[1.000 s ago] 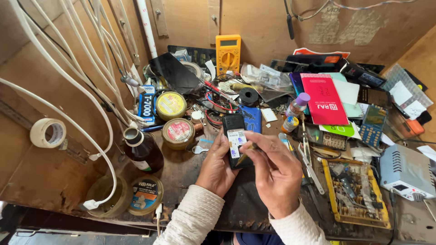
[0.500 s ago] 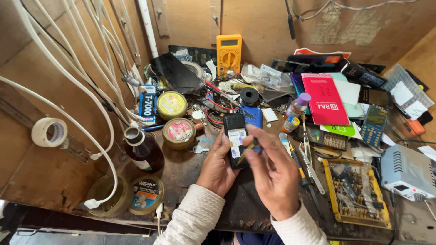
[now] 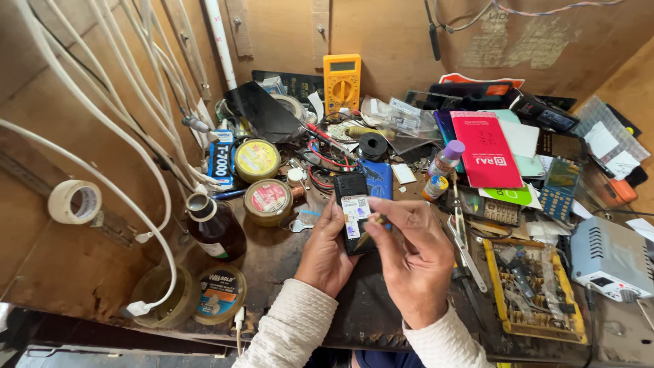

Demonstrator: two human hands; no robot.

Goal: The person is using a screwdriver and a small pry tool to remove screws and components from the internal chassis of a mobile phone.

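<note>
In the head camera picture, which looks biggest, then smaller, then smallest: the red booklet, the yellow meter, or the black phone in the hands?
1. Red booklet, clearly biggest.
2. Black phone and yellow meter look about alike; the left hand and right hand hide part of the phone, and it sits nearer the camera, so I won't rank them.

A small black phone stood tilted above the middle of the cluttered bench, its back facing up and its long axis running from near to far. A pale label with small printed patches covered much of the middle of that back. Its left edge lay in the left hand. A slim brownish tool, pinched in the right hand, angled down onto its lower right part.
</note>
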